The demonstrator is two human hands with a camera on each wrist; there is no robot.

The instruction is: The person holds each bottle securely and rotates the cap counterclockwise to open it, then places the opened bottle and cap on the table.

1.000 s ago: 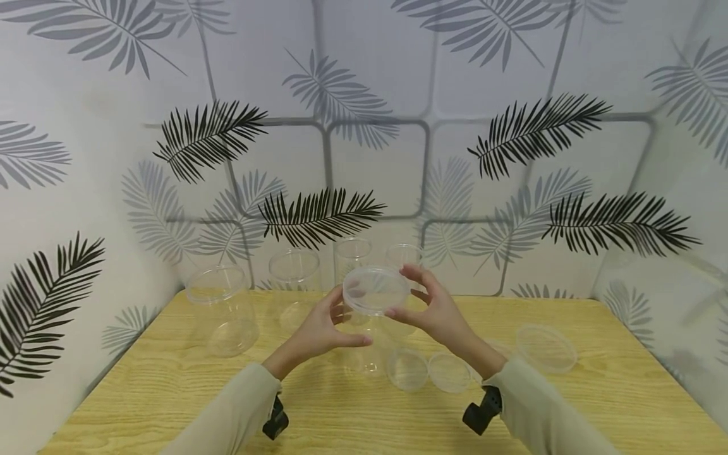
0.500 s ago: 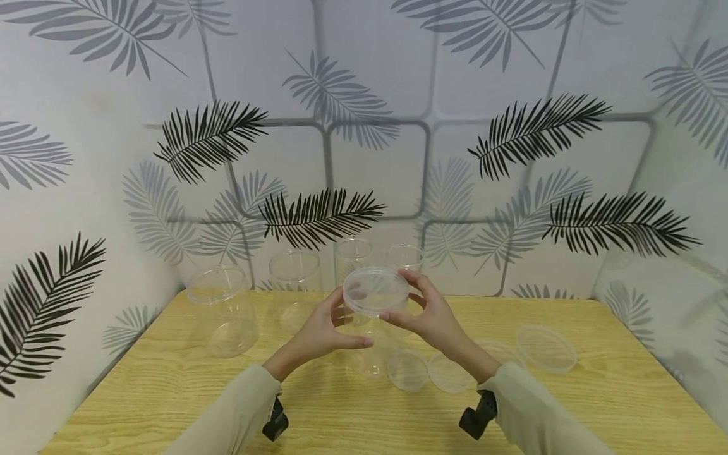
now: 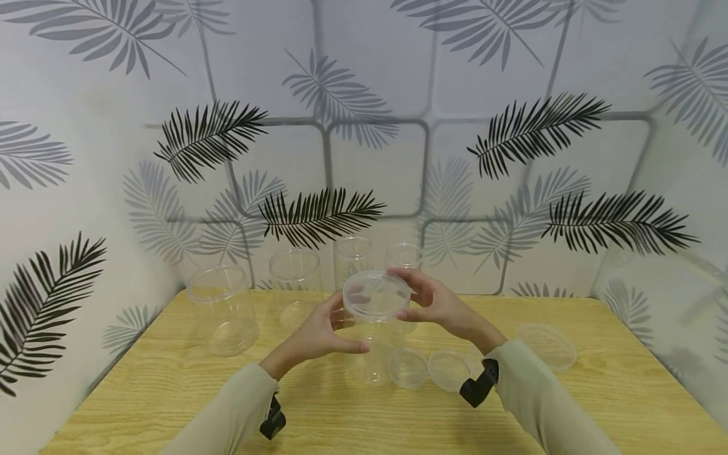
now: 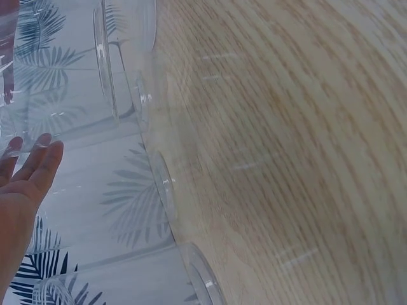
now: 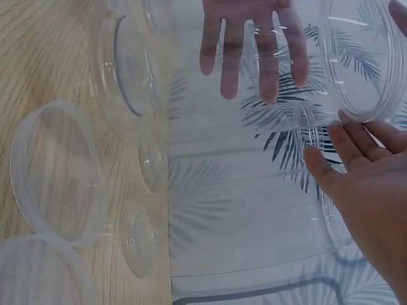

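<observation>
In the head view my left hand grips a clear plastic jar by its side, thumb on the near face. A translucent round lid covers the jar's mouth. My right hand pinches that lid's right edge between thumb and fingers. Through the clear wall, the right wrist view shows the left hand's spread fingers on the far side. The right fingers sit at the rim there. Only part of the left hand shows at the left border of the left wrist view.
Two wide clear jars stand at the back left. Behind the held jar are two narrower ones. Small lids lie in front of my right forearm, and a larger lid lies at the right. A patterned wall bounds the wooden table.
The jar and its lid have come down slightly. My right hand has shifted its hold along the lid's right edge, and its wrist has risen a little. The left hand keeps its grip.
</observation>
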